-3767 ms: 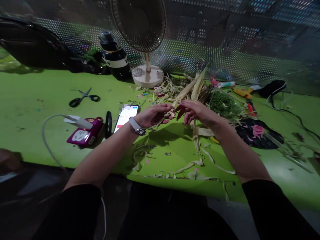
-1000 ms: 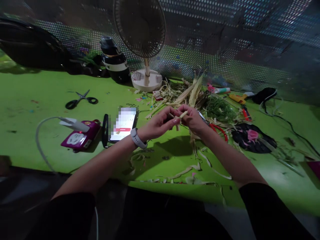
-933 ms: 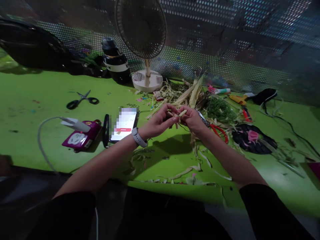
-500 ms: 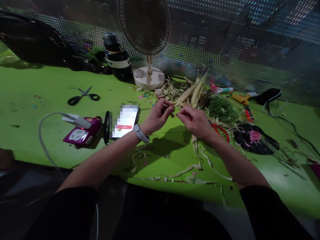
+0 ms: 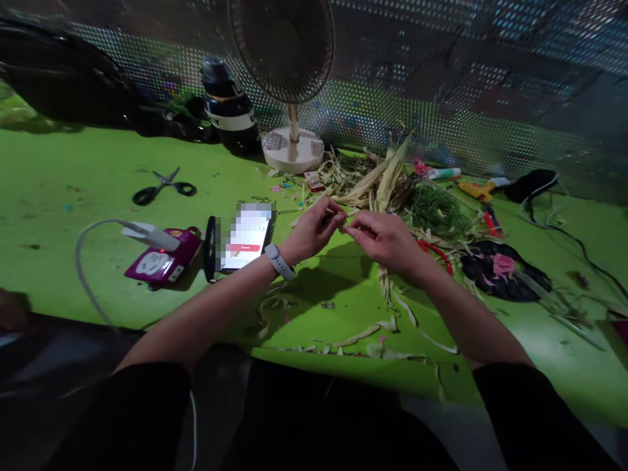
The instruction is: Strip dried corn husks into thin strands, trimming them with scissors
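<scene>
My left hand (image 5: 316,229), with a watch band (image 5: 279,261) on its wrist, is closed in a pinch above the green table (image 5: 73,170). A small pale bit that looks like corn husk (image 5: 345,227) shows at its fingertips. My right hand (image 5: 385,241) meets it there, thumb and forefinger pinched at the same spot; what lies between them is too small to make out. Just behind both hands is a heap of dry corn husks (image 5: 390,176) with a bundle of green strands (image 5: 436,212) beside it. Husk strips (image 5: 363,332) lie in front.
To the left are a lit phone (image 5: 248,235), a purple power socket (image 5: 167,258) with a charger, and open scissors (image 5: 164,186). A fan (image 5: 293,150) and a bottle (image 5: 230,111) stand behind. Rightward lie red-handled pliers (image 5: 436,254), a yellow glue gun (image 5: 475,190) and a black pad (image 5: 527,278).
My fingertips have come closer together and now meet. The small pale bit, which hung below my left fingertips, is now mostly hidden between the hands.
</scene>
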`<act>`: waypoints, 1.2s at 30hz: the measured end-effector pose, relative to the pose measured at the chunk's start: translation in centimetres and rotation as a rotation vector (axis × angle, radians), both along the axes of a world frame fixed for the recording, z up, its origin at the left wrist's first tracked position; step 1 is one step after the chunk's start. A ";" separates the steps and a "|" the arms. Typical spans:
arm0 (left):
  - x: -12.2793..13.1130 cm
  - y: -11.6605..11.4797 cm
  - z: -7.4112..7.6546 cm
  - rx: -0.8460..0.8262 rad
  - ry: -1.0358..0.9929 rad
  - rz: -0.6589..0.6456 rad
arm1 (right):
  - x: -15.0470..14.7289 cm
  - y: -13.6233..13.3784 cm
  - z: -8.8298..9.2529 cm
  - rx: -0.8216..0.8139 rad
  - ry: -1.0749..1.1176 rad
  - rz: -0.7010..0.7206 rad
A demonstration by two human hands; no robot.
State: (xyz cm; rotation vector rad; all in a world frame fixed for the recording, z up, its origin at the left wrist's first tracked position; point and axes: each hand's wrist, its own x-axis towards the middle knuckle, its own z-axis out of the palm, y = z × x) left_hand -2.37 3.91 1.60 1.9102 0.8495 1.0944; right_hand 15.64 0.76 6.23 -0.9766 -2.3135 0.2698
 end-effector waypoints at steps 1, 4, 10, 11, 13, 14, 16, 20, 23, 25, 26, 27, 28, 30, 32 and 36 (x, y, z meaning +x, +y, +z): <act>0.0 0.0 0.2 -0.028 0.006 -0.093 | 0.5 0.2 0.4 -0.008 -0.006 -0.005; 0.1 -0.6 0.8 -0.123 -0.003 -0.366 | 1.7 1.2 1.3 -0.088 0.043 0.011; 0.3 -2.0 2.0 -0.384 -0.228 -0.449 | 1.0 2.9 -0.8 -0.522 0.540 -0.019; 0.3 -2.0 2.0 -0.433 -0.275 -0.431 | 0.6 3.0 -1.4 -0.594 0.602 -0.029; 0.2 -1.8 1.8 -0.504 -0.361 -0.382 | -0.3 2.8 -2.5 -0.687 0.655 -0.051; 0.1 -1.6 1.8 -0.528 -0.402 -0.355 | -0.6 2.7 -2.9 -0.687 0.652 -0.067; -0.1 -1.2 1.7 -0.566 -0.473 -0.312 | -1.0 2.3 -3.4 -0.571 0.600 -0.109; -0.7 -0.2 2.0 -0.519 -0.452 -0.271 | -0.7 1.6 -2.9 -0.165 0.345 -0.153; -1.0 0.1 2.1 -0.343 -0.325 -0.233 | -0.2 1.2 -2.0 -0.067 0.182 -0.149; -1.1 0.2 2.0 -0.204 -0.269 -0.198 | -0.1 1.0 -1.6 -0.032 0.104 -0.122; -1.1 0.1 2.0 -0.137 -0.243 -0.179 | -0.1 0.8 -1.5 0.003 0.066 -0.111; -1.0 0.1 1.9 -0.071 -0.214 -0.158 | -0.2 0.7 -1.5 0.051 0.024 -0.107; -0.9 0.0 1.9 -0.012 -0.180 -0.136 | -0.2 0.6 -1.5 0.108 -0.023 -0.108; -0.8 -0.2 1.9 0.085 -0.106 -0.086 | -0.4 0.4 -1.6 0.216 -0.120 -0.125; -0.6 -0.4 1.9 0.144 -0.044 -0.037 | -0.5 0.3 -1.7 0.292 -0.201 -0.135; -0.4 -0.8 1.9 0.184 0.041 0.075 | -0.3 0.2 -1.6 0.288 -0.252 -0.097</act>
